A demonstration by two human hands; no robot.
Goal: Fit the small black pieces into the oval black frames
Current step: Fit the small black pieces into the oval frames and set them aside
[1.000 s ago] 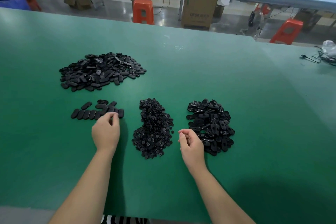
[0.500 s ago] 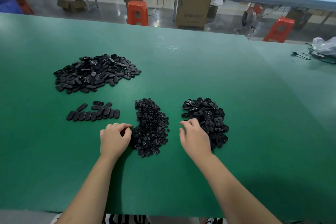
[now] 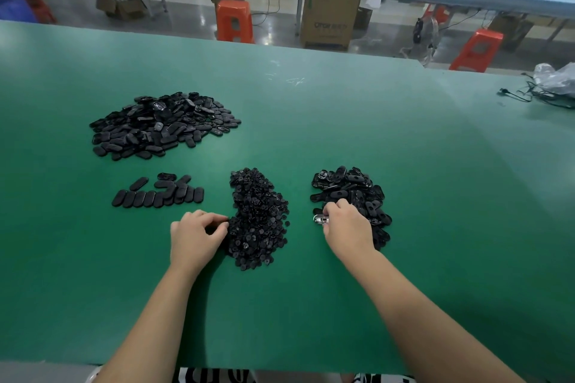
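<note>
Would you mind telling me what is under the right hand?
The right hand pinches a shiny oval frame at the frame pile; pieces beneath the palm are hidden.

Green table [image 3: 389, 140], three black heaps [image 3: 161, 124] and a row of ovals [image 3: 157, 197] laid at centre-left, cables [image 3: 535, 96] placed upper right.

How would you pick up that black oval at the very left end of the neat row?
Pinch the end oval across its narrow middle, thumb on its free left side, coming from above. It lies flat on the green table, with a neighbour tight on its right, so the left edge and both rounded ends are the open parts.
</note>
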